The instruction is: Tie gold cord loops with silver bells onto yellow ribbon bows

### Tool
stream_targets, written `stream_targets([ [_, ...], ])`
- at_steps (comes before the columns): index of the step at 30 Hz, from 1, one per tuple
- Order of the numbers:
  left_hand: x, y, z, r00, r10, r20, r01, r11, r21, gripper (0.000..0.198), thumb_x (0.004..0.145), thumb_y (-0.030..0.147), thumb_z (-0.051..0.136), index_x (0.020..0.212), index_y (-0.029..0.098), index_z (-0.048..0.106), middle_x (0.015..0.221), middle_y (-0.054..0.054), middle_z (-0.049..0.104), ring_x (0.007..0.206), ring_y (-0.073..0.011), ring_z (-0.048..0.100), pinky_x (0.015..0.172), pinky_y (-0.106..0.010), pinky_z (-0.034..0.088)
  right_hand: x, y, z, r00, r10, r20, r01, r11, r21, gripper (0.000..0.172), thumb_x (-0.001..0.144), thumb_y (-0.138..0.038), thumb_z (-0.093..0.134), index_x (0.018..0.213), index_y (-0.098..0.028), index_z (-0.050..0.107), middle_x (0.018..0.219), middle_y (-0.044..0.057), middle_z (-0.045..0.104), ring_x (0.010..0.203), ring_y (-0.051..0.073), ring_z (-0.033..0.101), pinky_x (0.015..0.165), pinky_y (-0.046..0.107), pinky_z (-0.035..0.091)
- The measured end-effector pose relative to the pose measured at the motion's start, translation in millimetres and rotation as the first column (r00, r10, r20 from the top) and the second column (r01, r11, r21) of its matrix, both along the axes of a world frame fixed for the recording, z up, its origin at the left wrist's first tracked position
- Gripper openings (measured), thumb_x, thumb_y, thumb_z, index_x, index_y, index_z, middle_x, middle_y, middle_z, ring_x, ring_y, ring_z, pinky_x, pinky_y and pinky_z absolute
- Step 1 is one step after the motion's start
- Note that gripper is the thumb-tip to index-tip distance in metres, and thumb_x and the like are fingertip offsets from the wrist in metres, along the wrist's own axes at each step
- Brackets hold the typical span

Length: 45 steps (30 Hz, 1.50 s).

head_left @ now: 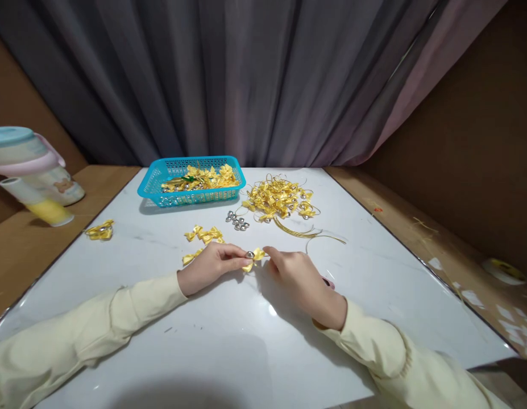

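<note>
My left hand pinches a yellow ribbon bow together with a silver bell between thumb and fingertips, just above the white table. Close on its right, my right hand is closed, its fingertips at a thin gold cord that runs to the bow. Its lower fingers are hidden under the hand. Several loose yellow bows lie behind my left hand. Beyond both hands are small silver bells and a bundle of gold cords.
A blue basket holding yellow bows stands at the back. To its right lies a heap of bows with bells and cords. Bows lie at left, near a tumbler and a yellow-and-white cylinder. A tape roll is at right.
</note>
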<state>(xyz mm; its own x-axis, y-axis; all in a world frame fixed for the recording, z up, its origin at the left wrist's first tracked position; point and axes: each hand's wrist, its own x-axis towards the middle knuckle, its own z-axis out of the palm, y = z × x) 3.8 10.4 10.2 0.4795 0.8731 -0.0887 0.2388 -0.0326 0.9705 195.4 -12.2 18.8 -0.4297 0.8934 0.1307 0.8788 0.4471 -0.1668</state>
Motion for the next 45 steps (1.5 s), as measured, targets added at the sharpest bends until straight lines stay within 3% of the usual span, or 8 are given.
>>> stream_targets([
  [5, 3, -2, 6.5, 0.994, -0.011, 0.110, 0.033, 0.979, -0.200, 0.021, 0.072, 0.032, 0.066, 0.067, 0.012, 0.068, 0.066, -0.003, 0.059, 0.064, -0.0127, 0.049, 0.061, -0.025, 0.038, 1, -1, 2.5, 0.986, 0.019, 0.164, -0.034, 0.996, 0.087, 0.021, 0.080, -0.004, 0.045, 0.095, -0.011, 0.058, 0.063, 0.006, 0.062, 0.051, 0.015, 0.053, 0.047, 0.027, 0.016],
  [10, 1, -1, 2.9, 0.974, 0.049, 0.219, 0.026, 0.944, -0.329, 0.017, 0.072, 0.028, 0.068, 0.071, 0.011, 0.071, 0.068, -0.004, 0.061, 0.064, -0.0123, 0.048, 0.060, -0.025, 0.036, 1, 4, 5.1, 0.956, -0.110, -0.271, 0.082, 0.990, -0.116, 0.030, 0.078, -0.008, 0.043, 0.101, -0.015, 0.061, 0.062, 0.003, 0.064, 0.049, 0.013, 0.052, 0.049, 0.023, 0.029],
  [16, -3, 3, -3.3, 0.941, 0.081, 0.327, 0.074, 0.898, -0.434, 0.016, 0.071, 0.027, 0.071, 0.073, 0.011, 0.073, 0.071, -0.003, 0.063, 0.066, -0.0101, 0.049, 0.062, -0.022, 0.035, 4, 10, 22.1, 0.645, -0.439, -0.626, -0.197, 0.696, -0.690, 0.030, 0.085, -0.017, 0.036, 0.108, -0.010, 0.053, 0.067, 0.004, 0.067, 0.037, 0.009, 0.044, 0.039, 0.021, 0.037],
  [21, -4, 6, -8.0, 0.935, 0.096, 0.341, 0.088, 0.869, -0.487, 0.022, 0.065, 0.029, 0.076, 0.075, 0.010, 0.074, 0.068, -0.004, 0.062, 0.065, -0.0105, 0.048, 0.061, -0.023, 0.034, 9, 10, 10.3, 0.893, -0.094, -0.440, -0.011, 0.973, -0.231, 0.038, 0.074, -0.007, 0.042, 0.108, -0.011, 0.061, 0.049, -0.003, 0.053, 0.040, 0.009, 0.037, 0.045, 0.021, 0.030],
  [25, -2, 4, -4.7, 0.944, 0.087, 0.317, 0.080, 0.874, -0.478, 0.019, 0.065, 0.028, 0.076, 0.073, 0.010, 0.074, 0.067, -0.004, 0.062, 0.064, -0.0114, 0.049, 0.061, -0.024, 0.034, 6, 7, 6.0, 0.933, -0.063, -0.355, 0.030, 0.995, -0.097, 0.047, 0.068, -0.003, 0.043, 0.111, -0.011, 0.060, 0.045, -0.005, 0.047, 0.041, 0.009, 0.036, 0.047, 0.022, 0.027],
  [30, -1, -2, 0.0, 0.945, 0.012, 0.328, 0.141, 0.887, -0.440, 0.017, 0.071, 0.027, 0.072, 0.073, 0.011, 0.073, 0.074, -0.006, 0.066, 0.069, -0.0131, 0.052, 0.065, -0.025, 0.036, 2, 9, 19.4, 0.619, -0.487, -0.616, -0.100, 0.729, -0.677, 0.041, 0.076, -0.013, 0.042, 0.115, -0.012, 0.053, 0.035, -0.010, 0.041, 0.028, 0.008, 0.028, 0.033, 0.019, 0.024],
  [35, 0, 3, -8.2, 0.896, 0.145, 0.419, 0.077, 0.879, -0.470, 0.015, 0.067, 0.026, 0.075, 0.071, 0.012, 0.072, 0.070, -0.003, 0.063, 0.067, -0.0107, 0.050, 0.065, -0.022, 0.037, 8, 13, 26.4, 0.437, -0.641, -0.630, -0.467, 0.437, -0.769, 0.024, 0.081, -0.028, 0.050, 0.093, -0.011, 0.062, 0.069, 0.006, 0.067, 0.042, 0.007, 0.051, 0.032, 0.015, 0.033],
  [45, -2, 10, -13.9, 0.804, 0.204, 0.559, 0.164, 0.827, -0.538, 0.016, 0.061, 0.018, 0.077, 0.072, 0.008, 0.070, 0.068, -0.003, 0.056, 0.065, -0.0095, 0.047, 0.066, -0.021, 0.040, 9, 12, 23.7, 0.516, -0.550, -0.657, -0.392, 0.530, -0.752, 0.019, 0.082, -0.022, 0.052, 0.069, -0.010, 0.060, 0.057, 0.003, 0.065, 0.037, 0.005, 0.049, 0.033, 0.014, 0.036],
])
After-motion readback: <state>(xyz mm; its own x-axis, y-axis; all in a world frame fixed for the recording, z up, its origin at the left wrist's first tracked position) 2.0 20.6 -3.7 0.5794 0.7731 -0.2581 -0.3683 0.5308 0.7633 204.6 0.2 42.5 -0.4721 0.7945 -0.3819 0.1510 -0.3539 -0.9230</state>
